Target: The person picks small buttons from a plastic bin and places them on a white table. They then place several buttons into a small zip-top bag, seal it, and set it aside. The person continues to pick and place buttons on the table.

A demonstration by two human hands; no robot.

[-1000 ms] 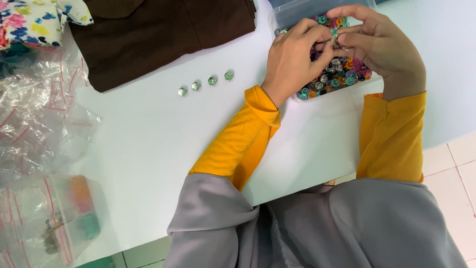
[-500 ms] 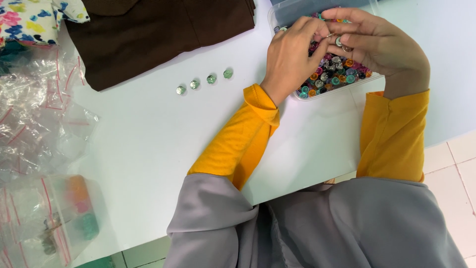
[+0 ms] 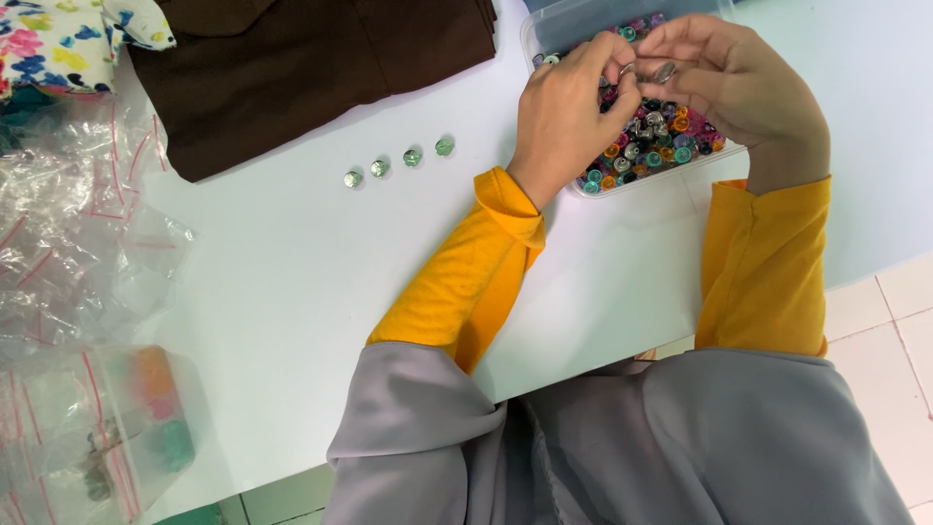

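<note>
My left hand [image 3: 569, 112] and my right hand [image 3: 739, 83] meet above a clear plastic box [image 3: 573, 24] filled with several small coloured and silver snap buttons [image 3: 651, 146]. The left fingertips pinch a small silver ring-shaped piece [image 3: 628, 70]. The right fingertips pinch a small grey metal button [image 3: 665, 71] right beside it. Both arms wear yellow sleeves. A row of several silver-green buttons [image 3: 398, 162] lies on the white table [image 3: 292, 292], left of my left hand.
A dark brown garment [image 3: 311, 58] lies at the table's far side. Floral fabric [image 3: 58, 44] sits at the top left. Crumpled clear zip bags [image 3: 68, 224] and a bag with coloured contents [image 3: 107, 437] lie at the left edge. Tiled floor [image 3: 904, 321] shows on the right.
Both hands have lifted slightly from the box's contents and brought two small metal pieces together at the fingertips. The row of buttons on the table has not moved.
</note>
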